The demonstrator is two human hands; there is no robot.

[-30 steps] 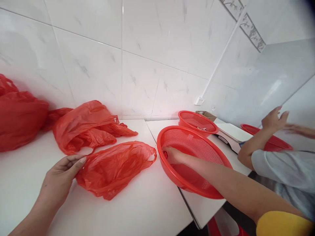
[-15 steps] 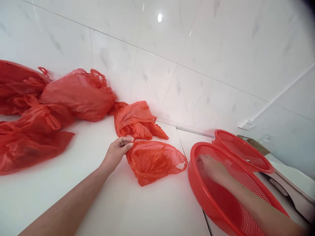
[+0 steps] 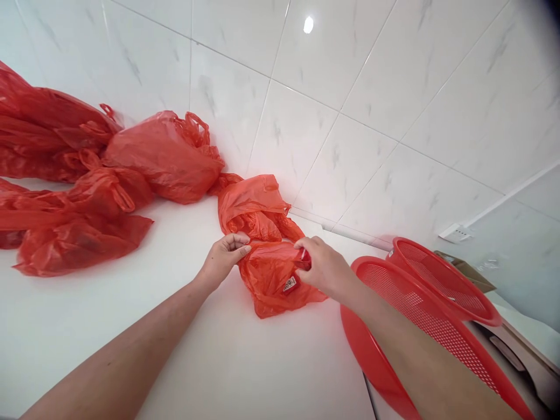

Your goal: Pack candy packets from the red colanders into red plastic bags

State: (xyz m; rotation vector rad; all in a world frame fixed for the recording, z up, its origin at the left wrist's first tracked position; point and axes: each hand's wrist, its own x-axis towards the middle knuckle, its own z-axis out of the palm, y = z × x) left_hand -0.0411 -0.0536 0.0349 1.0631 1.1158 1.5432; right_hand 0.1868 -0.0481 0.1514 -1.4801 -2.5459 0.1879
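A crumpled red plastic bag (image 3: 269,286) lies on the white counter (image 3: 245,361) in front of me. My left hand (image 3: 224,258) pinches its upper left edge, fingers closed on the plastic. At the bag's upper right, my right hand (image 3: 322,269) is closed on a small red object (image 3: 304,260) that I cannot make out. A small red piece with a white label (image 3: 289,284) shows on or through the bag just below it. My right forearm passes over the large red mesh basket (image 3: 371,274).
A second red mesh basket (image 3: 441,280) sits behind the large one, with a cardboard box (image 3: 466,271) beyond. Another red bag (image 3: 251,204) lies just behind, and several fuller red bags (image 3: 161,154) are piled at the left against the tiled wall. A wall socket (image 3: 455,232) is at right.
My right hand has come out of the large basket and moved left to the bag, holding a small red object. My left hand keeps its grip on the bag's edge.
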